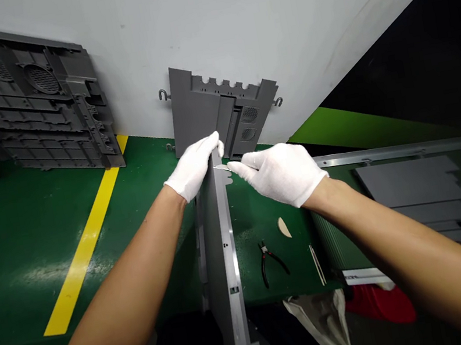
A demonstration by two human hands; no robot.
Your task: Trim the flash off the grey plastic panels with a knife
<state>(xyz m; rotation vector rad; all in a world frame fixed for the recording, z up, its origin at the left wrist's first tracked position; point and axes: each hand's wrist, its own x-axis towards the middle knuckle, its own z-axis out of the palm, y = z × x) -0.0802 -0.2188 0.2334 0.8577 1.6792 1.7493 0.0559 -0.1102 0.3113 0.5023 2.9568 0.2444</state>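
Right hand [281, 174], closed around a thin-bladed knife [221, 168], should be guided lightly along the grey panel [224, 215] gripped by the left hand [193, 167].

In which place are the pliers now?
In the head view, the pliers lie on the green table, right of the held gray panel, beside the beige half-round piece.

Scuffed white wall [230, 13] behind green worktop [25, 242]; diagonal yellow stripe [87, 249].
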